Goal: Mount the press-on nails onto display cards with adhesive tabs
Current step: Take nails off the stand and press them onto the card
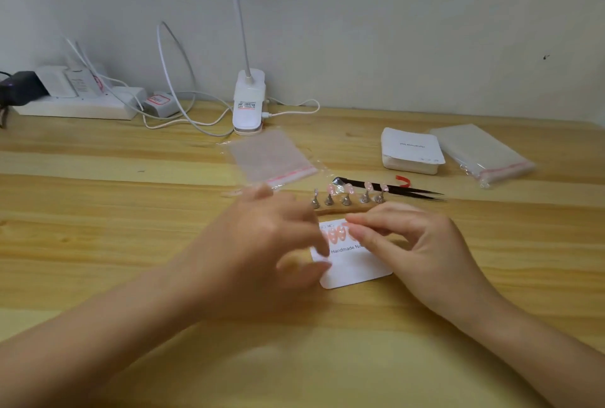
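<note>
A white display card (355, 268) printed "Handmade" lies on the wooden table between my hands. Several pink press-on nails (337, 234) sit in a row on its upper part. My left hand (262, 244), blurred, rests on the card's left edge with fingers spread. My right hand (406, 240) reaches over the card's right side, and its fingertips press down at the right end of the nail row. Behind the card stands a wooden nail holder (347, 204) with metal stands, some carrying pink nails (368, 186).
Black tweezers (402, 190) lie behind the holder, beside a red scrap (403, 181). A clear bag (271, 158), a stack of white cards (412, 152) and a packet of bags (481, 152) lie farther back. A clip lamp (248, 103), cables and a power strip (78, 103) line the wall.
</note>
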